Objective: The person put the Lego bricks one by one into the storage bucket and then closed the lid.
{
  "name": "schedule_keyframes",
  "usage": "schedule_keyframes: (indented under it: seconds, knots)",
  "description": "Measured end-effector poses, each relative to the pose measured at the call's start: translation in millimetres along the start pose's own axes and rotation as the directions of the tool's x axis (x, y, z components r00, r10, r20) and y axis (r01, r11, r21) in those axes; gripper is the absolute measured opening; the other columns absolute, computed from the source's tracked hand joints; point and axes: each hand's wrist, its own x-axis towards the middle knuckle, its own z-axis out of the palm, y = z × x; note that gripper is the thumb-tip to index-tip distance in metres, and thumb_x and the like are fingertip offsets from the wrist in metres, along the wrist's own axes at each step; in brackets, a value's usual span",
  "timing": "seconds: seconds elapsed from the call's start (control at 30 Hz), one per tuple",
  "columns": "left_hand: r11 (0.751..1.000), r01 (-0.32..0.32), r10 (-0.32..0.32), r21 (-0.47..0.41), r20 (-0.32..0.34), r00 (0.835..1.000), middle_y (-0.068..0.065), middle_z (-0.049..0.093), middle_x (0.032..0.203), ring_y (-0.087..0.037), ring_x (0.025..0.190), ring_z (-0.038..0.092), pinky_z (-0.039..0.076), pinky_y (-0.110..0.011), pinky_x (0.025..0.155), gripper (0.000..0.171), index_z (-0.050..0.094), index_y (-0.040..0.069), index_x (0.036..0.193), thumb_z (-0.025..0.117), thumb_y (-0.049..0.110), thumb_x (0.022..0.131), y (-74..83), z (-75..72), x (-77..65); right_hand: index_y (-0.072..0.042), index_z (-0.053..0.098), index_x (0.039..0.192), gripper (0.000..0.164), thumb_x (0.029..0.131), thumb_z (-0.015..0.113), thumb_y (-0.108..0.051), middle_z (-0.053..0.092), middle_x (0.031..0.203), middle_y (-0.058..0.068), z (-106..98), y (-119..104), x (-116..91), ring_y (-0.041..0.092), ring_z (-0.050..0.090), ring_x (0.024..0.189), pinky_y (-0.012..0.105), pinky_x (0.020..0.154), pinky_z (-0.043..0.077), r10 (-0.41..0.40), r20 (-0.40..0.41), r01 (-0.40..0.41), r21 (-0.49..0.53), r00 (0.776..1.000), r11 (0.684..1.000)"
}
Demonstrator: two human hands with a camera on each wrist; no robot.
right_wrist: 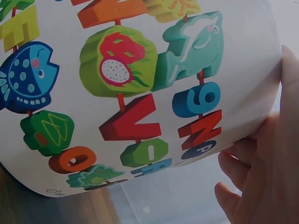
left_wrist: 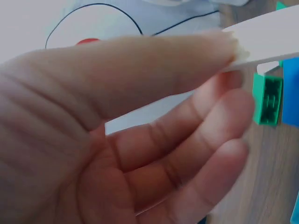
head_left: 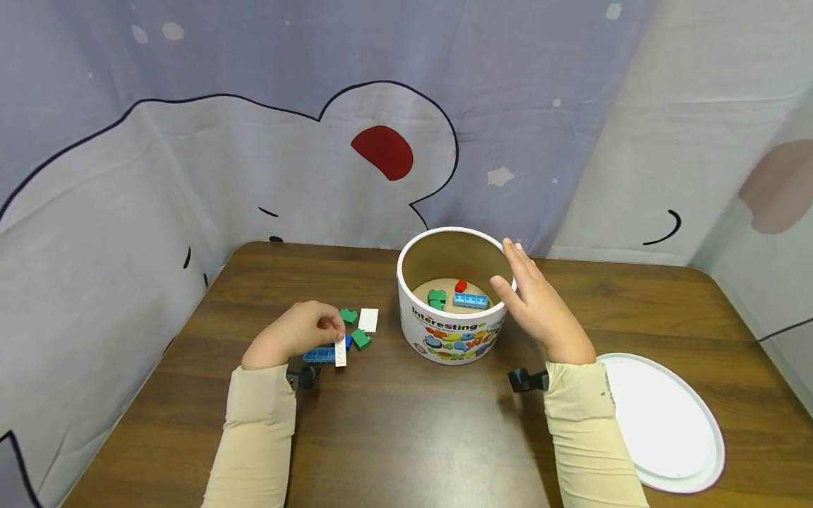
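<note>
My left hand (head_left: 303,329) pinches a white toy brick (head_left: 341,351) between thumb and fingers, over a small group of bricks. Under and beside it lie a long blue brick (head_left: 320,355), a green brick (head_left: 360,339), another green brick (head_left: 348,317) and a flat white piece (head_left: 368,320). My right hand (head_left: 540,303) rests against the right side of a white printed bucket (head_left: 452,339), fingers extended and thumb at the rim. Inside the bucket are green bricks (head_left: 437,299), a red brick (head_left: 461,286) and a light blue brick (head_left: 471,300).
A round white lid (head_left: 667,423) lies on the wooden table (head_left: 406,430) at the right, beside my right forearm. A printed cloth (head_left: 286,169) hangs behind the table and along its sides.
</note>
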Motion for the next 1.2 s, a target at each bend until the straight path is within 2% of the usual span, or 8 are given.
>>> schedule_keyframes:
  seconds: [0.23,0.37,0.5,0.7,0.87,0.97,1.07,1.2]
  knots:
    - [1.000,-0.020,0.019,-0.006,-0.119,0.993,-0.001,0.067,0.087,-0.017,0.079,0.059,0.051,-0.035,0.073,0.007,0.072,0.011,0.094,0.067,0.010,0.098,8.2,4.6,3.9,-0.003,0.023,0.161,0.071,0.108,0.042,-0.047,0.022,0.167,0.013,0,1,0,0.032,0.012,0.155,0.051,0.124,0.014,-0.017,-0.012,0.017,-0.004,1.000,1.000]
    - [0.997,-0.071,0.068,0.000,-0.261,0.963,-0.002,0.068,0.089,-0.018,0.080,0.059,0.051,-0.037,0.075,0.006,0.073,0.010,0.097,0.068,0.012,0.098,18.8,7.4,7.6,-0.003,0.024,0.161,0.070,0.108,0.042,-0.046,0.022,0.167,0.013,-1,3,-1,0.032,0.013,0.155,0.045,0.125,0.011,-0.035,-0.024,0.034,-0.010,0.999,0.999]
    - [0.992,-0.123,0.121,0.024,-0.417,0.901,-0.004,0.068,0.093,-0.021,0.083,0.061,0.054,-0.040,0.078,0.006,0.074,0.009,0.100,0.069,0.013,0.098,32.2,8.8,8.6,-0.003,0.025,0.160,0.070,0.108,0.042,-0.047,0.023,0.166,0.014,-1,4,-1,0.032,0.014,0.155,0.043,0.126,0.008,-0.052,-0.030,0.051,-0.018,0.998,0.999]
    - [0.979,-0.205,0.164,0.003,-0.614,0.772,-0.007,0.067,0.093,-0.021,0.084,0.064,0.058,-0.044,0.079,0.008,0.074,0.006,0.100,0.071,0.013,0.096,54.1,7.8,1.8,-0.008,0.024,0.162,0.071,0.107,0.041,-0.051,0.020,0.168,0.007,1,5,0,0.028,0.012,0.155,0.048,0.124,0.013,-0.013,-0.012,0.013,-0.010,1.000,1.000]
    - [0.961,-0.275,0.181,-0.018,-0.713,0.677,-0.006,0.067,0.092,-0.018,0.085,0.063,0.058,-0.042,0.079,0.007,0.075,0.005,0.100,0.073,0.010,0.095,70.2,11.2,1.5,-0.009,0.023,0.162,0.071,0.107,0.042,-0.050,0.020,0.168,0.007,3,4,2,0.029,0.013,0.155,0.049,0.124,0.014,-0.014,-0.005,0.014,-0.006,1.000,1.000]
    - [0.948,-0.317,0.183,-0.039,-0.746,0.640,-0.007,0.068,0.092,-0.016,0.085,0.063,0.059,-0.041,0.078,0.007,0.075,0.004,0.099,0.074,0.009,0.094,81.4,12.8,6.6,-0.010,0.023,0.162,0.071,0.107,0.042,-0.050,0.019,0.168,0.007,5,4,3,0.029,0.013,0.155,0.048,0.124,0.013,-0.017,-0.003,0.017,-0.010,1.000,1.000]
    - [0.931,-0.357,0.182,-0.075,-0.754,0.632,-0.007,0.069,0.092,-0.016,0.083,0.064,0.058,-0.040,0.076,0.007,0.075,0.004,0.098,0.073,0.008,0.094,93.3,13.5,16.2,-0.009,0.023,0.162,0.071,0.107,0.042,-0.049,0.020,0.168,0.007,5,5,3,0.029,0.013,0.155,0.048,0.124,0.014,-0.016,-0.013,0.016,-0.017,1.000,1.000]
    - [0.919,-0.374,0.169,-0.122,-0.738,0.653,-0.008,0.069,0.092,-0.017,0.082,0.066,0.058,-0.035,0.074,0.008,0.075,0.003,0.099,0.073,0.009,0.094,109.2,14.4,32.0,-0.009,0.024,0.162,0.069,0.107,0.044,-0.047,0.021,0.168,0.007,3,5,1,0.028,0.014,0.155,0.050,0.124,0.015,-0.016,-0.026,0.016,-0.010,1.000,1.000]
